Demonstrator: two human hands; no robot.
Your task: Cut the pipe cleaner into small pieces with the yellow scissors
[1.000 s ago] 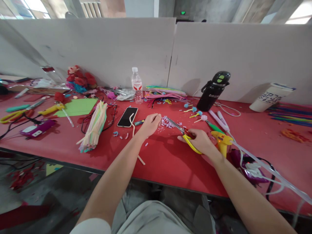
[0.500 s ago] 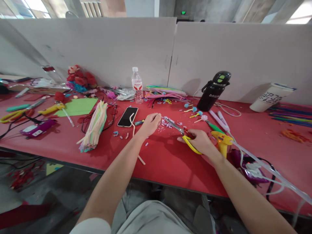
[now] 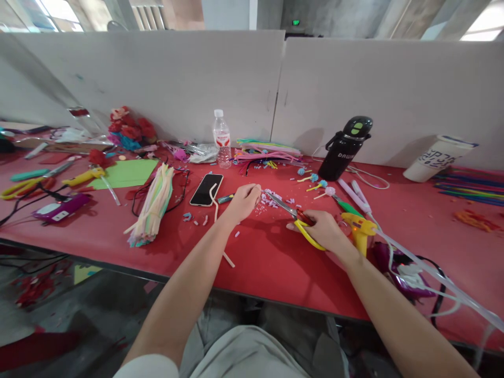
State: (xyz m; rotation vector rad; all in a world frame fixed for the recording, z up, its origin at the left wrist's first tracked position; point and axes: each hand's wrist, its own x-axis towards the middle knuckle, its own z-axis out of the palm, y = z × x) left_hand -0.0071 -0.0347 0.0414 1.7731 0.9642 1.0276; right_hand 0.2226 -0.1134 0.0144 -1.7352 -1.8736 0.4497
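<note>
My right hand (image 3: 321, 227) is wrapped round the yellow and red handles of a pair of scissors (image 3: 284, 205). The blades point left, with their tips close to my left fingertips. My left hand (image 3: 244, 201) is closed in a pinch; whatever it holds is too small or hidden to make out. Short lilac snippets (image 3: 271, 199) lie scattered on the red tabletop under and beside the blades. A long cream pipe cleaner (image 3: 216, 202) runs from the phone (image 3: 206, 190) past my left forearm, partly hidden by it.
A bundle of pale pipe cleaners (image 3: 153, 207) lies at left, near green paper (image 3: 128, 174). Behind my hands stand a water bottle (image 3: 222, 139) and a black flask (image 3: 345, 148). Small pompom-topped stems (image 3: 318, 185) and a yellow glue gun (image 3: 359, 228) with a cord lie at right.
Almost nothing differs. Both hands and the scissors keep their places, and the whole view has shifted very slightly.
</note>
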